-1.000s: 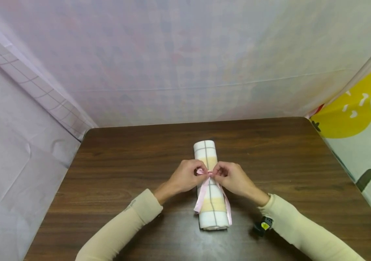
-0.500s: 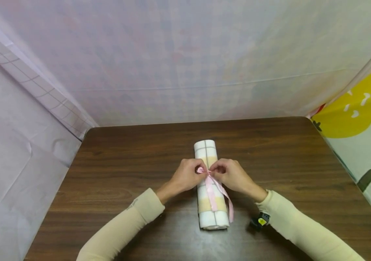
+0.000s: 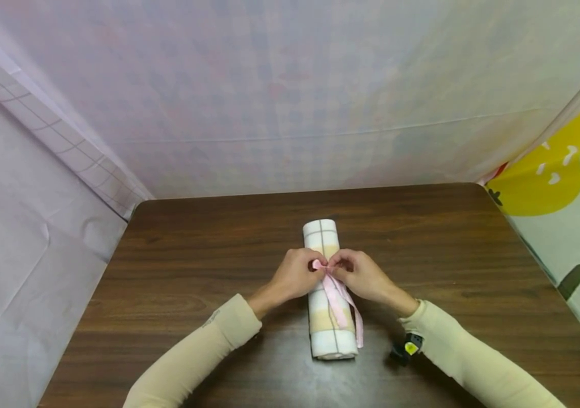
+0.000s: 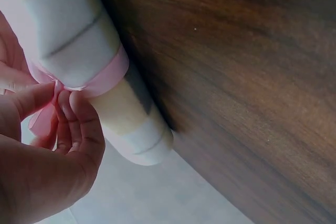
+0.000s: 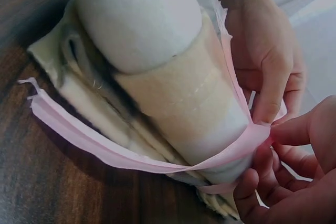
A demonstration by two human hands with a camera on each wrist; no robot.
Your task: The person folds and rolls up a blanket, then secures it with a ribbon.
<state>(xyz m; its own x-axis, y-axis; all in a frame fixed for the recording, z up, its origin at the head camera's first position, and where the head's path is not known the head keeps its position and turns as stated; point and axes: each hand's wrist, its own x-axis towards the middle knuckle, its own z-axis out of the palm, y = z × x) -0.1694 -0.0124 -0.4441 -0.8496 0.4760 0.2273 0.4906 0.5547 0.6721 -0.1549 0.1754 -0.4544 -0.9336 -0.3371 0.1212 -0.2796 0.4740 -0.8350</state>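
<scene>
A rolled cloth (image 3: 324, 298), white with pale yellow bands and thin grey lines, lies lengthwise on the brown table. Pink ribbon (image 4: 111, 76) wraps round its middle. At the top of the roll my left hand (image 3: 297, 273) pinches the ribbon between thumb and fingers, with a small pink loop showing beside the fingertips. From the other side my right hand (image 3: 363, 276) pinches the ribbon close to the left fingertips. Two loose ribbon tails (image 5: 100, 148) hang toward the near end of the roll. Fingers partly hide the crossing point of the ribbon.
The wooden table (image 3: 208, 243) extends on both sides of the roll. A dark strap with a yellow piece (image 3: 410, 347) sits at the right sleeve's cuff. Pale cloth sheets (image 3: 290, 96) hang behind and beside the table.
Both hands stay at the ribbon's crossing, shifting only slightly. The left ribbon tail has swung right, from the roll's left side onto its top.
</scene>
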